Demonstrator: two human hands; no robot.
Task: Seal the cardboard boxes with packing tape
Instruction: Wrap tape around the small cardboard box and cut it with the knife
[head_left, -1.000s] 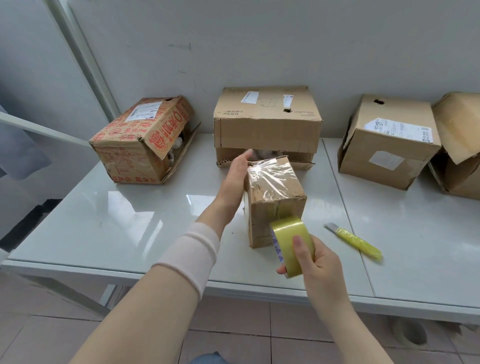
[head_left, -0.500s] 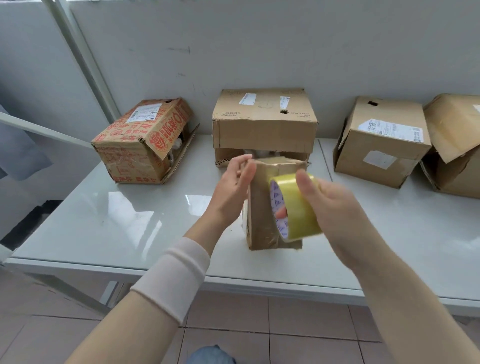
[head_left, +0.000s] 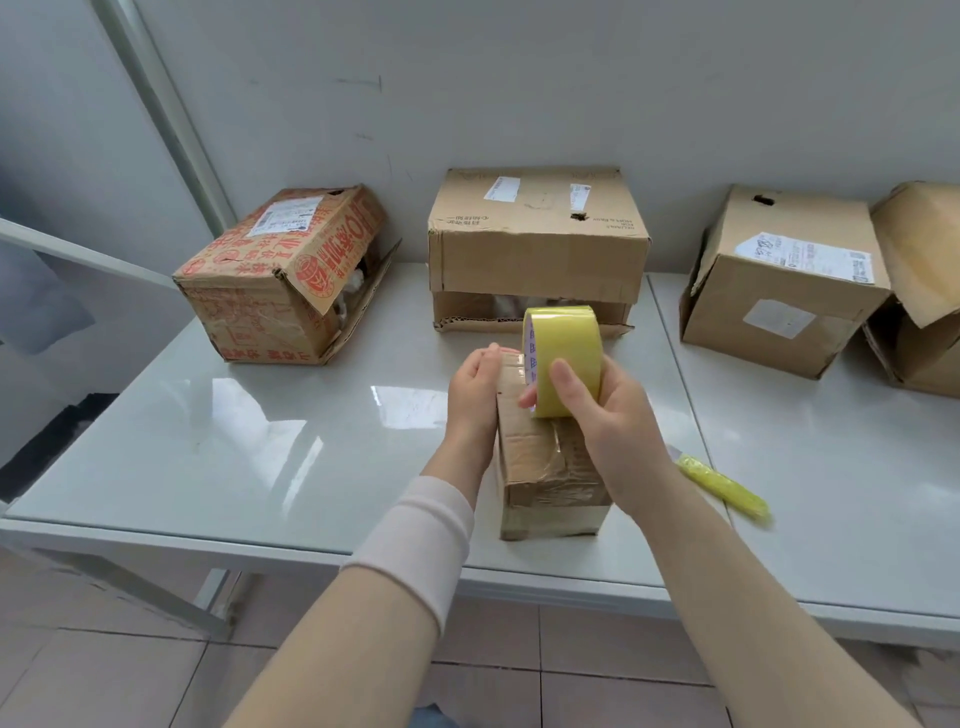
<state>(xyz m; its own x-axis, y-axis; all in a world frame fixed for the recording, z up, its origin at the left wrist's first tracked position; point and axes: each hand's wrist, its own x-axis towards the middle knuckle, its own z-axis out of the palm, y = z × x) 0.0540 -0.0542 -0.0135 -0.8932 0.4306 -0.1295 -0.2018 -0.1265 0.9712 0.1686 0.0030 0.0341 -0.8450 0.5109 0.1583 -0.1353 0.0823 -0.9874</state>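
A small brown cardboard box (head_left: 545, 467) wrapped in clear tape lies near the front edge of the white table (head_left: 260, 447). My left hand (head_left: 475, 387) grips the box's far left edge. My right hand (head_left: 597, 410) holds a roll of yellow packing tape (head_left: 563, 358) upright over the box's far end, thumb on the roll's outer face. The far end of the box is hidden behind the roll and my hands.
A red-printed box (head_left: 280, 275) with an open flap stands at the back left, a larger brown box (head_left: 537, 244) at the back middle, and two more boxes (head_left: 784, 280) at the back right. A yellow utility knife (head_left: 722, 483) lies right of my right arm.
The small box has gone from standing upright to lying flat. My right hand has carried the tape roll from the box's near face up and over to its far end.
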